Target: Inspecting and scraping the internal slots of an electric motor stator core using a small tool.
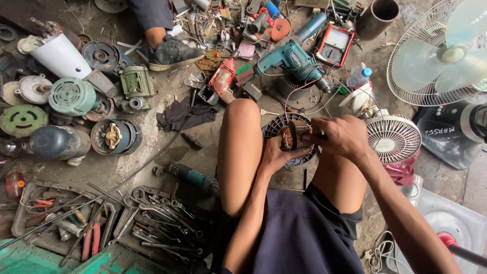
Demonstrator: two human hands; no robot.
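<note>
A bare, dusty concrete floor [152,157] carries a workshop's clutter on every side of a seated person. Between the person's knees sits a round dark fan motor housing [290,139] with copper windings showing at its middle. The left hand [279,155] cups it from below, fingers wrapped on its near rim. The right hand [341,136] is pinched narrow on a small part at the housing's top; what that part is cannot be told.

Just right of the housing lies a small white fan guard [393,138], and beyond it a large standing fan [441,53] fills the upper right corner. Above the knees rests a teal power drill [291,62] beside a red-framed meter [335,45]. Far left, motors and a green round casing [72,95] crowd together. A tray of wrenches and pliers [152,223] lies at the lower left. Another person's shoe [172,52] stands near the top. Open floor is only the patch left of the left knee.
</note>
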